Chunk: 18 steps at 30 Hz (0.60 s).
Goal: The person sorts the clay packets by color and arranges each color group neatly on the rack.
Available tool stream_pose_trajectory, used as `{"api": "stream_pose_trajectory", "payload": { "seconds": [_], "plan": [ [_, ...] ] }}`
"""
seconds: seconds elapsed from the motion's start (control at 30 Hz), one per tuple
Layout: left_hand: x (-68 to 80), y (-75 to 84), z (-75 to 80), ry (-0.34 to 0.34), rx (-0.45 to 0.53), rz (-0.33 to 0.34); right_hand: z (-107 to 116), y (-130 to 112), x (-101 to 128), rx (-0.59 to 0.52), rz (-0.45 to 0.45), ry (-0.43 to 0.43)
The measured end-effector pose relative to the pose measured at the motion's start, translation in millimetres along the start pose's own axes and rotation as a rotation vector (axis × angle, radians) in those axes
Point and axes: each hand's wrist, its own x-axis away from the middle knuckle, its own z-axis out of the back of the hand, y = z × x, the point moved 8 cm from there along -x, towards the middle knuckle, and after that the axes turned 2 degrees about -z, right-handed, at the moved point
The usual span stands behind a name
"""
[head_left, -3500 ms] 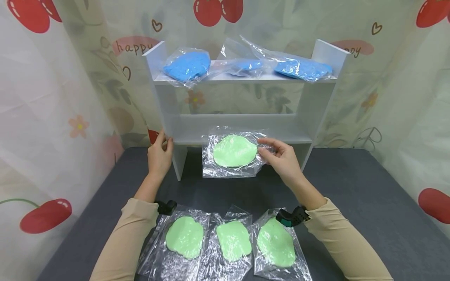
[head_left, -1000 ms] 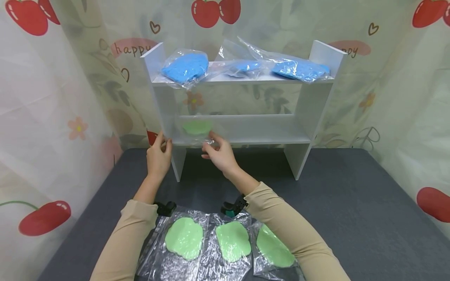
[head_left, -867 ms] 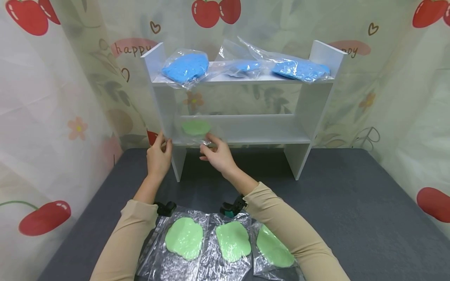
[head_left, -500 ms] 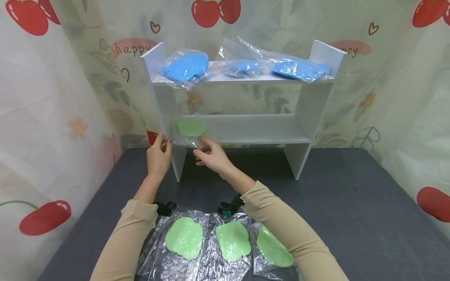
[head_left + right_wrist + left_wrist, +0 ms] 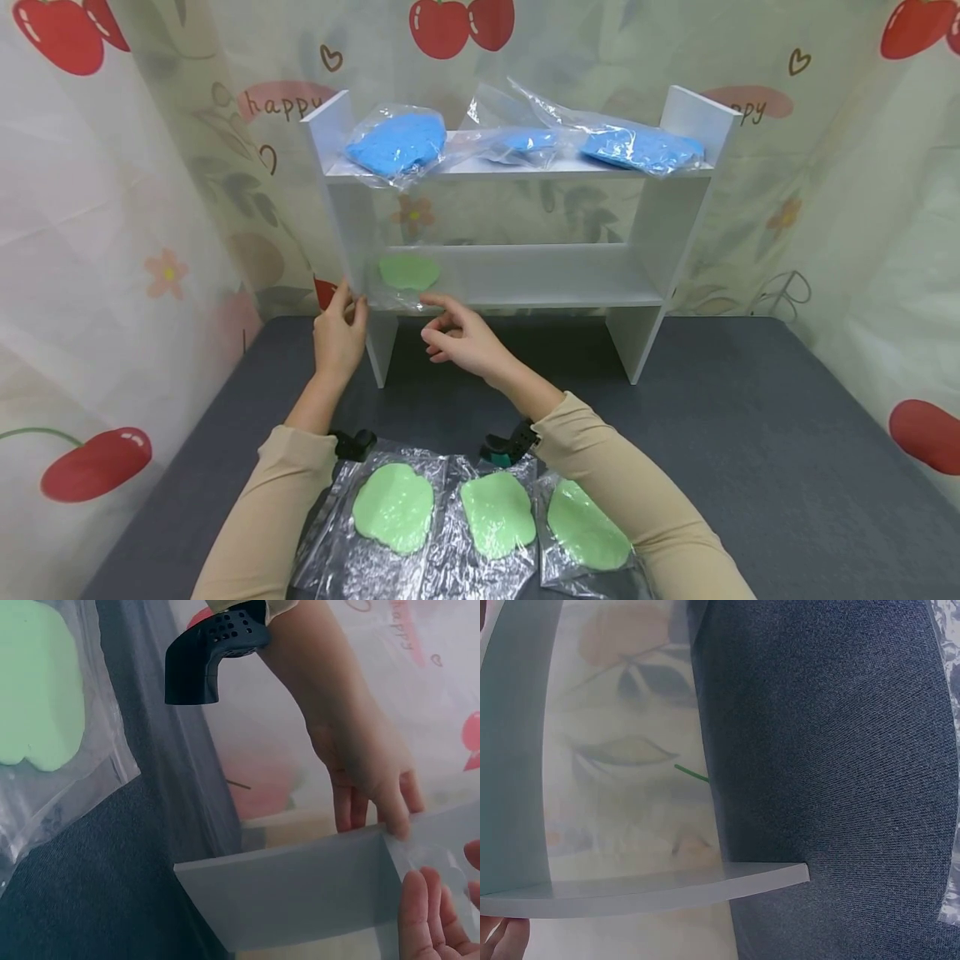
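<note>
A white two-tier shelf stands at the back of the dark table. My left hand grips the shelf's left side panel, thumb on its front edge; the right wrist view shows the same left hand on the panel. A clear bag of green clay lies at the left end of the lower tier. My right hand hovers just in front of that bag with relaxed fingers, holding nothing. In the right wrist view only its fingertips show at the lower right.
Three bags of blue clay lie along the top tier. Three bags of green clay lie side by side near the table's front edge, under my forearms. Cherry-print curtains close in the table on all sides.
My right hand carried a green clay bag from mid-air onto the lower tier, slid it to the left end, let go and drew back slightly. The left hand has stayed on the panel.
</note>
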Motion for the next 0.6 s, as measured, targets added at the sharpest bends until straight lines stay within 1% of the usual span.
{"api": "stream_pose_trajectory", "payload": {
  "seconds": [0.13,0.27,0.43,0.6],
  "plan": [
    [-0.3,-1.1,-0.4,-0.001,0.005,0.002,4,1,9,0.035,0.020,-0.037],
    [-0.3,-0.8,-0.5,0.005,0.009,-0.004,9,6,19,0.071,0.031,-0.093],
    [-0.5,-0.9,-0.6,0.010,0.002,-0.011,14,19,34,0.142,0.020,-0.187],
    [-0.5,-1.4,-0.5,0.007,-0.002,-0.006,25,35,51,0.188,0.005,-0.254]
  ]
}}
